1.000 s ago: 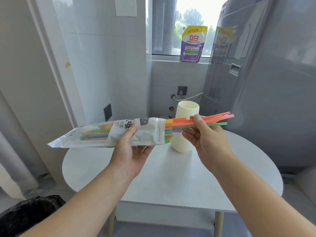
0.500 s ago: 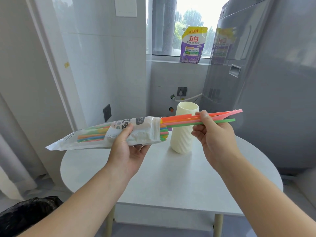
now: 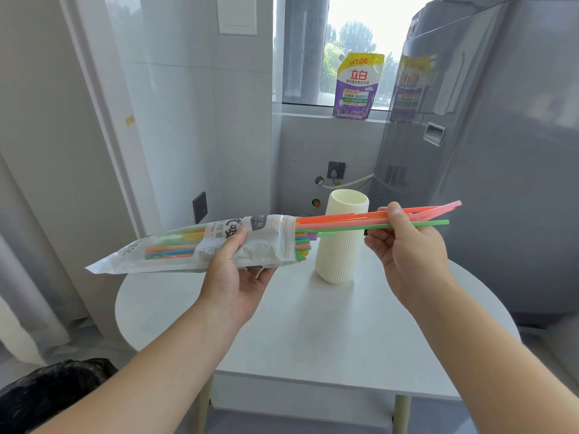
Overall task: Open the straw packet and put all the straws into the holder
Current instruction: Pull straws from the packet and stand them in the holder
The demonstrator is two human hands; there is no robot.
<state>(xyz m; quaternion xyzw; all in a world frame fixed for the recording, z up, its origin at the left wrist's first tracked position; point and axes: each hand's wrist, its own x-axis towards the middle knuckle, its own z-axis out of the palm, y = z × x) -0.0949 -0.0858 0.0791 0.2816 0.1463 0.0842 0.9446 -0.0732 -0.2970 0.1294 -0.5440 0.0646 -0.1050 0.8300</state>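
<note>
Straws point(image 3: 332, 226) part way out of the packet point(image 3: 266, 242), level in the air in front of the holder point(image 3: 338, 255)
My right hand point(image 3: 410, 252) pinches a few orange, pink and green ones near their far ends; my left hand point(image 3: 238, 277) grips the packet round its middle, I judge to brace it so they slide clear of its open mouth. The holder stands upright on the table point(image 3: 313, 339), ready just behind the straws. I cannot see the holder's bottom, nor count the pinched straws

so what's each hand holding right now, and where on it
Left hand grips the straw packet around its middle. Right hand pinches a few straws toward their free ends.
</note>
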